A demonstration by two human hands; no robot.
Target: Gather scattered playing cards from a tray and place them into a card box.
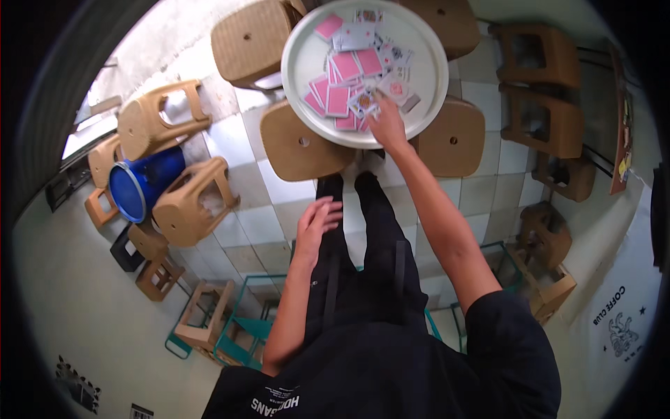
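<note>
Playing cards lie scattered over a round white table (309, 112) in front of me, some with their pink backs (337, 99) up and others face up. My right hand (388, 119) reaches over the table's near edge, fingertips at a face-up court card (363, 101); whether they grip it cannot be told. Close by the same hand, to the right, lie a card with a reddish figure (396, 89) and a small grayish piece (411, 103). Away from the table, my left hand (316, 222) hangs above my left leg with its fingers apart and nothing in it.
Tan plastic stools (303, 141) stand close around the table, one more (453, 139) at its near right. A blue drum (144, 183) lies among stools on the left. More stools (542, 120) line the right wall. Teal metal frames (246, 335) stand near me.
</note>
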